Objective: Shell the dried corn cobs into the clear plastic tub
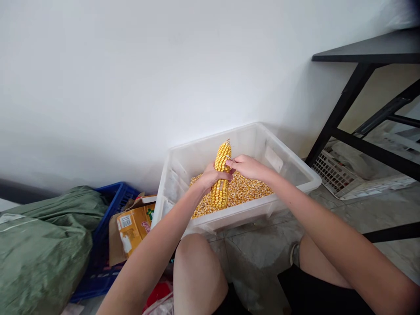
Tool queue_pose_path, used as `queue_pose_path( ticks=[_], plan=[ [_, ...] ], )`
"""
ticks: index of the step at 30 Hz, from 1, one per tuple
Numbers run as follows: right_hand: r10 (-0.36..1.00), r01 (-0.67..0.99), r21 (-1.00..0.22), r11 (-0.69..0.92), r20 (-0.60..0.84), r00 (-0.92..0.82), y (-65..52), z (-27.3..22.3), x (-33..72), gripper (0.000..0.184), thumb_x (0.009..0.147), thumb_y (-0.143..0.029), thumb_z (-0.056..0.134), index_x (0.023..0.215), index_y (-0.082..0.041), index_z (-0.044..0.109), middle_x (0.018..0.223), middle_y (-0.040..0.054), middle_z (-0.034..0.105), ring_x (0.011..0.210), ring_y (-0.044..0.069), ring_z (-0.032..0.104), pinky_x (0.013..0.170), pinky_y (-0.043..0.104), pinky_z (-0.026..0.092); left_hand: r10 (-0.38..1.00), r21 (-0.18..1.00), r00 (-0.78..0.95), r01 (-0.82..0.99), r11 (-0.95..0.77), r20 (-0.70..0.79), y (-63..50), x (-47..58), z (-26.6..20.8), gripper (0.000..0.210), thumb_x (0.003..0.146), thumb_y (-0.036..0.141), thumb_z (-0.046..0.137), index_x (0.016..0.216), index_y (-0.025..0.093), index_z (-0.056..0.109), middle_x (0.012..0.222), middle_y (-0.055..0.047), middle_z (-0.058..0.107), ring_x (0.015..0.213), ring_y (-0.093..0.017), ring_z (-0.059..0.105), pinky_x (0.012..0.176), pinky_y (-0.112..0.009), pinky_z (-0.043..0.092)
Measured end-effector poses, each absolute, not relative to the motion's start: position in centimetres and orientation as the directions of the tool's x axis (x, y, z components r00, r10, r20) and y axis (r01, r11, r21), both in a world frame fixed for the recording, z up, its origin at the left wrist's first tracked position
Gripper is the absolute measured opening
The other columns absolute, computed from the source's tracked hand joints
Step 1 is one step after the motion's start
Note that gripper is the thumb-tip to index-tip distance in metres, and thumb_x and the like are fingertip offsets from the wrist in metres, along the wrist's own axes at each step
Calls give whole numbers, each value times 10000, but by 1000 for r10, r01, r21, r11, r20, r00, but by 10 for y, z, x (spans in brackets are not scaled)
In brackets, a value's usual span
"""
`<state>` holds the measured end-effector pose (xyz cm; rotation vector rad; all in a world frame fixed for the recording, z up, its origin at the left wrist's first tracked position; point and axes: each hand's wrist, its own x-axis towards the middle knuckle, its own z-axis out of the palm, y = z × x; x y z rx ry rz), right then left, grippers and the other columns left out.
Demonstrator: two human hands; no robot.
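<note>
the left hand (211, 175) is closed around the middle of one yellow ear of corn (223, 158), with the thumb lying across its front side. the ear stands nearly upright, its pointed tip leaning a little to the right, and it is inside the outline of a translucent plastic bin (239, 213). its lower end is in front of the loose corn kernels (251, 191) which cover the bottom of this bin; whether it touches them, i cannot tell. the right hand (244, 166) is at the right side of the ear, above the left thumb, with its thumb and forefinger brought near together against the kernels; if it grips something between them, i cannot tell. the bin is beside a white wall (147, 74), on a grey tiled floor (259, 245). to the left of it are an opened cardboard box (139, 225), a blue plastic crate (122, 189) and a green sack (49, 253). to the right are a black table (370, 54) and a white plastic basket (337, 177).
</note>
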<state>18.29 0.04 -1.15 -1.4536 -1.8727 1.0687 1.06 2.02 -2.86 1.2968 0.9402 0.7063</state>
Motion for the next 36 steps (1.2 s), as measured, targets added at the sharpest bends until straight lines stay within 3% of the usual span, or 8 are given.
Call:
queue_pose_path(
  ticks=[4, 6, 13, 21, 24, 28, 31, 36],
  plan=[
    [932, 485, -874, -5, -180, -315, -1, -10, 193, 385, 997, -452, 414, 1106, -168, 651, 961, 64, 720, 470, 83, 422, 470, 240, 312, 875, 979, 440, 68, 194, -204, 23, 9, -30, 411, 497, 128, 805, 864, 132, 620, 736, -9, 655, 600, -153, 607, 617, -317, 512],
    [941, 503, -864, 24, -151, -303, -3, -9, 199, 377, 1008, -447, 392, 1150, -187, 626, 905, 50, 701, 516, 95, 465, 497, 233, 338, 882, 977, 421, 61, 204, -211, 25, 7, -30, 405, 496, 120, 801, 850, 139, 605, 726, -3, 646, 584, -151, 605, 604, -315, 508],
    [968, 598, -789, 143, -14, -251, -10, -8, 193, 496, 1010, -546, 339, 1022, -173, 666, 685, 22, 643, 633, 151, 585, 595, 256, 386, 900, 984, 399, 103, 143, -173, 26, 9, -31, 389, 504, 97, 800, 834, 134, 599, 712, 1, 648, 593, -148, 613, 630, -307, 508],
    [962, 411, -895, 173, 65, -264, -6, -13, 181, 403, 995, -449, 440, 780, -156, 612, 710, 57, 688, 661, 148, 630, 629, 240, 434, 834, 994, 543, 22, 103, -98, 14, 15, -23, 256, 571, 147, 802, 776, 122, 650, 753, -37, 677, 678, -156, 630, 705, -311, 514],
    [958, 289, -946, 148, 65, -279, -7, -11, 181, 362, 981, -412, 476, 734, -169, 582, 620, 19, 631, 538, 112, 544, 537, 232, 393, 829, 992, 551, -14, 129, -100, 12, 16, -20, 280, 575, 180, 817, 796, 124, 655, 733, -34, 668, 638, -150, 614, 666, -309, 509],
    [971, 124, -992, -4, -33, -236, -9, -10, 179, 268, 946, -446, 534, 823, -209, 556, 526, -48, 481, 383, 85, 335, 383, 244, 227, 848, 990, 524, -55, 130, -83, 12, 18, -17, 403, 538, 218, 861, 873, 127, 656, 722, -25, 662, 623, -148, 609, 665, -314, 508],
    [962, 4, -994, -109, -106, -253, -11, -9, 177, 238, 942, -457, 542, 868, -231, 523, 561, -60, 443, 381, 74, 266, 373, 241, 161, 855, 990, 514, -71, 119, -66, 13, 19, -19, 420, 544, 237, 879, 877, 116, 653, 743, -36, 668, 631, -149, 617, 663, -311, 508],
    [923, -176, -956, -234, -162, -348, -13, -5, 178, 136, 918, -295, 567, 852, -217, 476, 604, -67, 414, 406, 54, 185, 389, 229, 134, 854, 982, 514, -104, 155, -81, 14, 19, -26, 507, 553, 252, 894, 981, 128, 651, 785, -37, 679, 662, -159, 633, 672, -316, 518]
  ],
)
